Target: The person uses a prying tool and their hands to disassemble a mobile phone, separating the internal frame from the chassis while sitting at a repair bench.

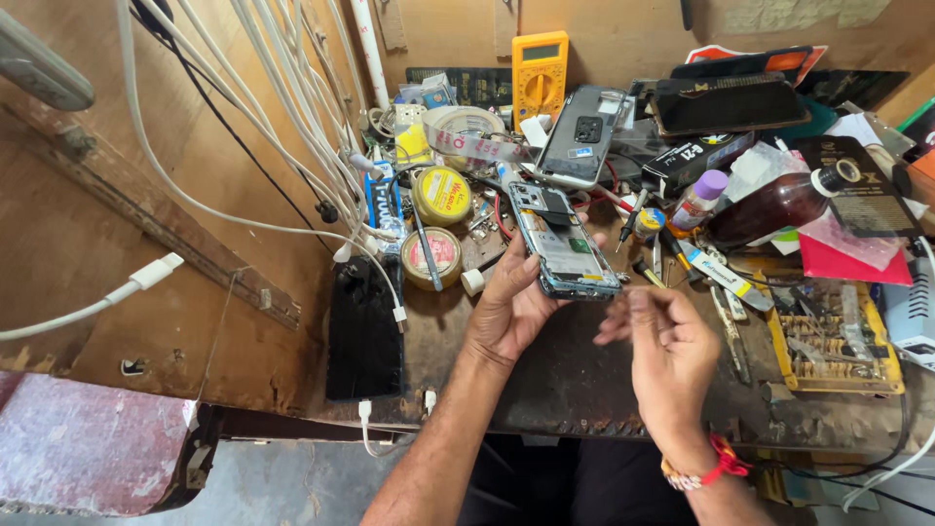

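Your left hand [508, 310] is holding the opened smartphone [565, 244] w/ back cover off, fingers closing on its near-left edge, thumb at the side. The phone is tilting up above the tabletop [575, 375], its long axis running from your left hand away toward the upper left, circuit board side facing you. Your right hand [667, 353] is hovering just to the right of the phone's near end, apart from it; it is blurry, fingers half curling, and I cannot tell if it is pinching some small part. So the left hand is nearer, the phone lying up-left from the right one. Approx. free room is only the bare strip under your hands. To the right a yellow screwdriver-bit tray [833, 341] and tweezers [726, 282] are crowding; left, a black phone [365, 326] and two round tins [435, 226].
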